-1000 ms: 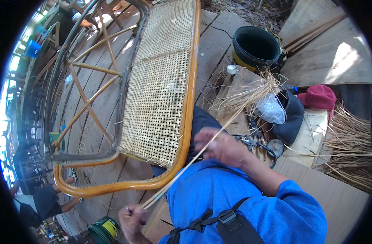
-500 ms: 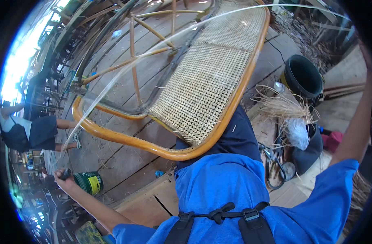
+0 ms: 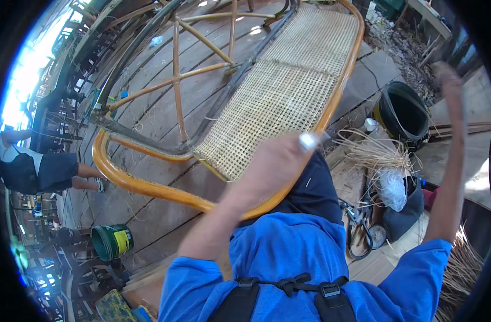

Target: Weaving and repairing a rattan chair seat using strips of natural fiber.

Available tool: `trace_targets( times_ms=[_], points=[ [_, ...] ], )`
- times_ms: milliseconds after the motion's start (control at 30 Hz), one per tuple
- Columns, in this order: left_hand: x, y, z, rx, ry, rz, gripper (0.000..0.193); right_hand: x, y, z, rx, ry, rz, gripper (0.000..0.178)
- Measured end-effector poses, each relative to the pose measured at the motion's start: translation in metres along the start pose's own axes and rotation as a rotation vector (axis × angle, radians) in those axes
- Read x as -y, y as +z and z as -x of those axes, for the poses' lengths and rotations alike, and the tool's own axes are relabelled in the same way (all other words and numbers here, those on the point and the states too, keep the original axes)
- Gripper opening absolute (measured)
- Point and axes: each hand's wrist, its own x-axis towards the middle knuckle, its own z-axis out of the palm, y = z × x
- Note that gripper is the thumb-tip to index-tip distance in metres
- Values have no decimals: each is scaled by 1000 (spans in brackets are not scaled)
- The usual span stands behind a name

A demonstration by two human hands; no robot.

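My left hand [image 3: 269,167], smeared by motion, is closed above the near right part of a rattan seat frame. A small whitish end [image 3: 308,141] sticks out of the fist; I cannot make out the rest of it. Beneath lies the woven cane panel [image 3: 288,91], set in a glossy orange-brown rattan rim [image 3: 154,189]. The frame's near end rests over my thighs. Raised at the far right, my right hand [image 3: 448,80] is too blurred for its fingers to show. No strand shows clearly between the hands.
To the right stand a black bucket [image 3: 404,115], a bundle of loose cane strips [image 3: 377,153], a clear plastic bag [image 3: 391,189] and scissors [image 3: 358,231]. A green bucket [image 3: 112,241] sits on the plank floor at left. Another person [image 3: 38,166] stands at the far left.
My left hand has swung from the far left to over the seat's right rim. The right hand has moved slightly inward. The long pale strand that arched across the view no longer shows.
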Motion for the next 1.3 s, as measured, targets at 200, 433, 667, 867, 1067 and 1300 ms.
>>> trace_targets(
  times_ms=[200, 433, 667, 867, 1067, 1300],
  points=[
    [9, 55, 23, 76, 279, -16, 22, 103, 116, 140, 491, -381, -166, 16],
    [28, 3, 30, 122, 143, -326, 23, 176, 76, 176, 1099, -336, -435, 15],
    [20, 16, 33, 3, 115, 0, 17, 166, 83, 188, 925, -327, -661, 14],
    [20, 5, 42, 408, -382, 472, 15, 154, 74, 173, 970, -362, -487, 17],
    [35, -24, 62, 542, -525, 577, 13, 137, 53, 154, 1372, -160, -371, 21],
    [39, -34, 73, 518, -505, 503, 11, 127, 59, 156, 1454, -79, -494, 26]
  ],
)
